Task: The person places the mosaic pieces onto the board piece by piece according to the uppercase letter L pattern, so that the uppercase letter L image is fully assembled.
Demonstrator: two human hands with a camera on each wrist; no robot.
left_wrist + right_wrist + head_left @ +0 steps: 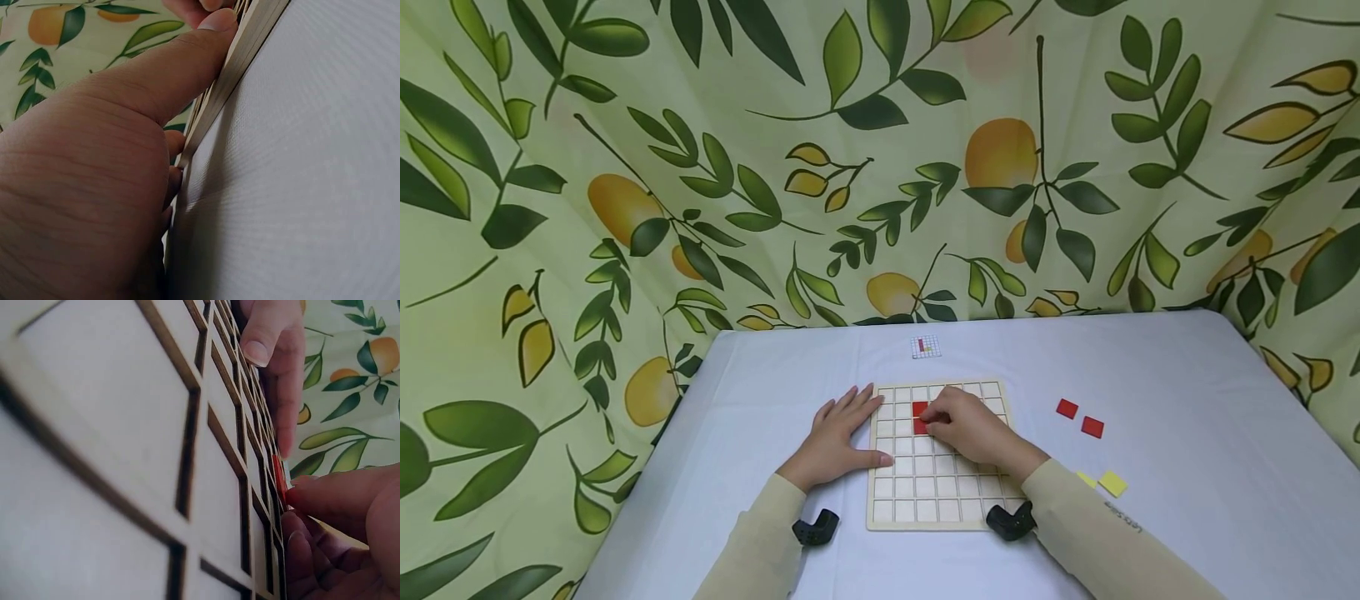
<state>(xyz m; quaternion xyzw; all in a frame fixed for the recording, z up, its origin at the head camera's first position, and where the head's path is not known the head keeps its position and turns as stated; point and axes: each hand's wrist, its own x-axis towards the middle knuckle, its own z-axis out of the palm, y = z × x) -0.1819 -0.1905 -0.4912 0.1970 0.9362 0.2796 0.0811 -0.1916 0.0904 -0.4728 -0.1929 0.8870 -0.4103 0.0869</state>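
A wooden grid board (887, 514) lies flat on the table, with two red square tiles in one column of its upper part. My right hand (966, 425), its fingers curled, pinches the lower red tile (920, 427) at its cell. In the right wrist view the thumb and finger meet at a red tile (279, 478); the fingertips partly hide it. The upper red tile (919, 408) sits just beyond. My left hand (838, 437) rests spread along the board's left edge, and its thumb (187, 62) lies on the rim in the left wrist view.
Two loose red tiles (1092, 427) lie right of the board. Nearer are yellow tiles (1112, 483), one partly behind the right sleeve. A small printed grid card (926, 347) lies beyond the board. Behind the white-covered table (775, 358) hangs a leaf-patterned curtain (880, 208).
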